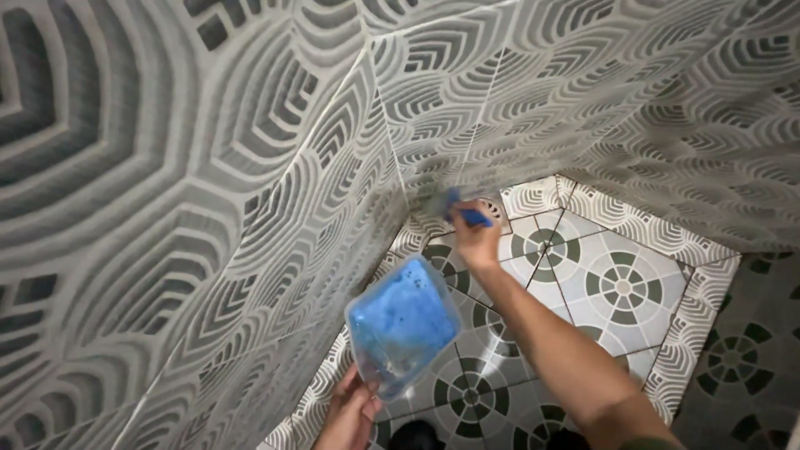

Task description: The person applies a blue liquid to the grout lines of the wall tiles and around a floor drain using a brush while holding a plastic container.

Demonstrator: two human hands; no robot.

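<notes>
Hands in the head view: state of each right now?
Left hand: closed on the edge of a clear tub with blue contents.
Right hand: closed on a blue brush held against the tiled wall.

Patterned wall tiles (208, 167), floor tiles (621, 287)

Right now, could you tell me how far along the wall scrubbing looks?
Done: cannot tell; no tile looks visibly cleaner. In hand: the right hand presses a blue brush against the patterned wall tiles near the corner, while the left hand holds a clear tub of blue liquid. Left: cannot judge.
</notes>
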